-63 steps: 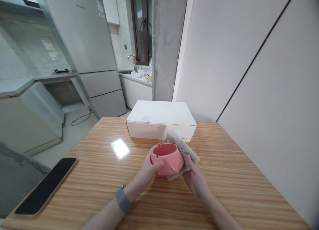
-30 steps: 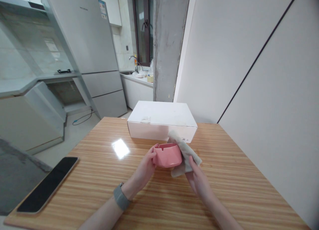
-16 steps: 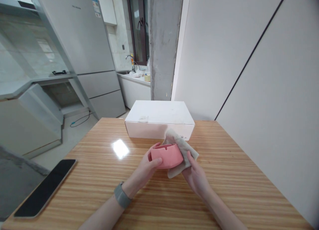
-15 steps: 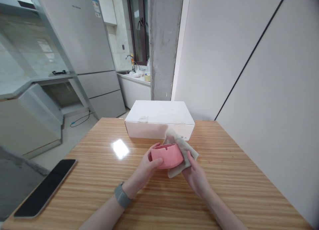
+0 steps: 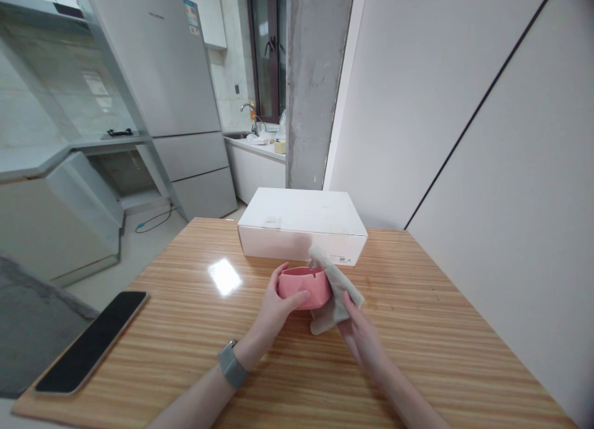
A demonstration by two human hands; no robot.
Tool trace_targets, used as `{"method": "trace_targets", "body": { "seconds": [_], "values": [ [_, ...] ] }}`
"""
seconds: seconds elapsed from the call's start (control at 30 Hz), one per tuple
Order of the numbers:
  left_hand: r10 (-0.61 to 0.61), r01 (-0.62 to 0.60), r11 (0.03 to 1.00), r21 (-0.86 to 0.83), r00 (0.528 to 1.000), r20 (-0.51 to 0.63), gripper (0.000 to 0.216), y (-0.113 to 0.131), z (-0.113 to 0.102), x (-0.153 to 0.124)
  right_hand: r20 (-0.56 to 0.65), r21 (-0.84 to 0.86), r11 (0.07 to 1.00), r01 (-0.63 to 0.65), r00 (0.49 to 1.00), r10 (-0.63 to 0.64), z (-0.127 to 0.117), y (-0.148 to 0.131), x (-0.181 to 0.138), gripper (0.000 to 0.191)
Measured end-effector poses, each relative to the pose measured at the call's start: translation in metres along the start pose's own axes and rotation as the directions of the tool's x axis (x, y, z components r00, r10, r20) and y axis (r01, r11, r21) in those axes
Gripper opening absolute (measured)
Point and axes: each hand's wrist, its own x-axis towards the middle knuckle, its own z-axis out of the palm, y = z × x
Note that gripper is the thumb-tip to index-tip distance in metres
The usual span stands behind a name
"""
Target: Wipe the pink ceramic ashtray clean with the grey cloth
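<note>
A pink ashtray (image 5: 301,286) with notches in its rim is held just above the table, its opening facing up. My left hand (image 5: 278,302) grips its left side, thumb across the front and fingers behind. A folded grey cloth (image 5: 335,293) is pinched in my right hand (image 5: 356,324), thumb on top. The cloth presses against the right side of the ashtray and covers that end. Some fingers of my right hand are hidden under the cloth.
Behind my hands a white box (image 5: 301,215) stands on the wood-grain table (image 5: 417,330). A dark phone (image 5: 95,342) lies near the left edge. Beyond the table are a grey fridge (image 5: 162,76), a sink counter (image 5: 255,153) and a white wall (image 5: 455,57) on the right.
My left hand has turned the ashtray slightly and shifted it left. My right hand and the cloth have moved a little left along its side. The whole view has swung slightly left.
</note>
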Motion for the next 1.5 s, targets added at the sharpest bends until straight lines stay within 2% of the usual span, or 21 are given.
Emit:
{"method": "trace_targets", "body": {
  "seconds": [0.13,0.33,0.47,0.53,0.63,0.77,0.87,1.03,1.2,1.33,1.5],
  "values": [
    [0.001,-0.001,1.000,-0.005,1.000,0.019,0.092,-0.001,0.001,-0.001,-0.018,-0.018,1.000,0.001,1.000,-0.002,-0.001,-0.001,0.001,0.049],
    [-0.101,0.151,0.943,-0.296,0.979,0.178,0.087,-0.011,-0.002,0.005,-0.068,0.034,0.999,0.028,0.997,-0.026,-0.002,-0.006,0.006,0.043],
    [-0.113,0.162,0.962,-0.219,0.969,0.218,0.083,-0.010,-0.005,0.004,-0.106,0.044,0.999,0.024,0.994,-0.020,-0.003,-0.009,0.009,0.044],
    [-0.087,0.129,0.978,-0.162,0.966,0.244,0.080,-0.006,-0.006,0.003,-0.108,0.043,0.999,0.023,0.994,-0.018,-0.003,-0.011,0.009,0.045],
    [-0.050,0.081,0.991,-0.110,0.964,0.262,0.087,-0.001,-0.007,0.000,-0.103,0.038,0.999,0.033,0.994,-0.029,-0.002,-0.014,0.008,0.044],
    [-0.086,0.115,0.990,-0.083,0.951,0.299,0.099,0.000,-0.007,-0.002,-0.062,0.049,0.999,0.010,0.998,-0.007,-0.001,-0.016,0.006,0.045],
    [-0.066,0.103,0.990,-0.097,0.941,0.332,0.093,0.000,-0.005,-0.003,-0.010,0.040,0.999,-0.006,1.000,0.006,0.000,-0.014,0.005,0.046],
    [-0.068,0.091,0.993,-0.076,0.962,0.266,0.077,0.001,-0.005,-0.001,0.019,-0.049,0.998,0.037,0.999,-0.036,-0.008,-0.003,0.009,0.048],
    [-0.105,0.110,0.994,-0.015,0.979,0.174,0.082,0.000,-0.008,0.003,0.009,-0.092,0.993,0.078,0.997,-0.077,-0.015,0.006,0.012,0.047],
    [-0.115,0.120,0.992,-0.039,0.985,0.126,0.089,-0.001,-0.012,0.008,0.025,-0.098,0.990,0.106,0.994,-0.104,-0.019,0.014,0.011,0.045],
    [-0.104,0.107,0.993,-0.045,0.992,0.075,0.087,-0.004,-0.013,0.013,-0.022,-0.169,0.976,0.137,0.989,-0.143,-0.029,0.027,0.009,0.041]
  ]
}}
